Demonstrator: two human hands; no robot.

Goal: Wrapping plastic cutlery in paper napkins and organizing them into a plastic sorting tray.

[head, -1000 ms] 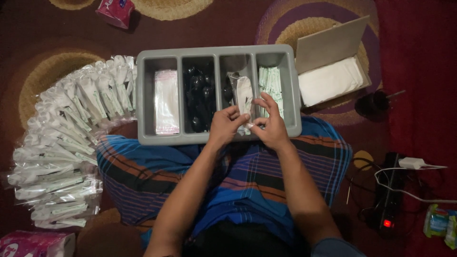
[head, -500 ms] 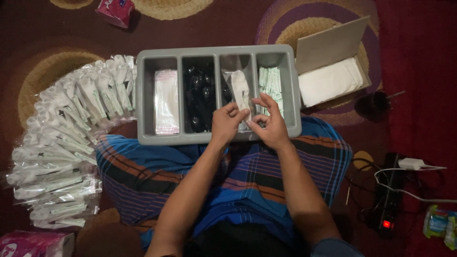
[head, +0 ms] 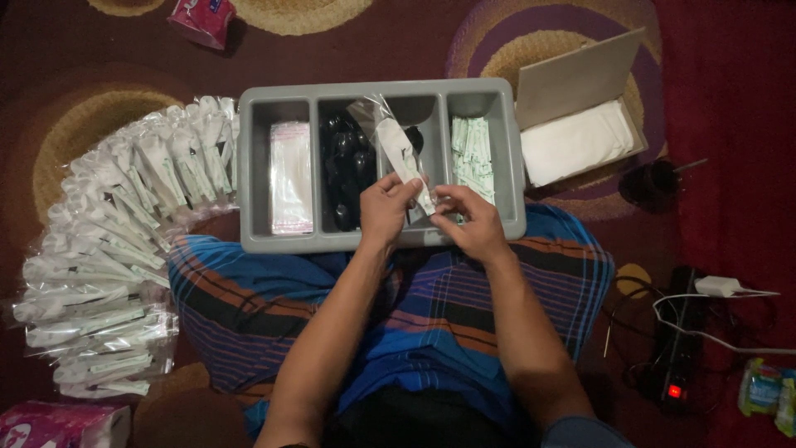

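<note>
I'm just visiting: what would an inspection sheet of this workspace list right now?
Surface: patterned maroon carpet; grey four-compartment tray rests on the person's lap.
Job's things: clear packet with a white spoon, held over the tray by both hands; compartments hold clear bags, black spoons and green-white sachets.
Clutter: fan of finished packets to the person's left; open box of white napkins; red pouch; pink tissue pack.
Grippers: left hand and right hand pinch the packet's lower end.
Cables: black power strip with red light, white charger and cord.
Surroundings: dark cup; small wrapped items at right edge.
</note>
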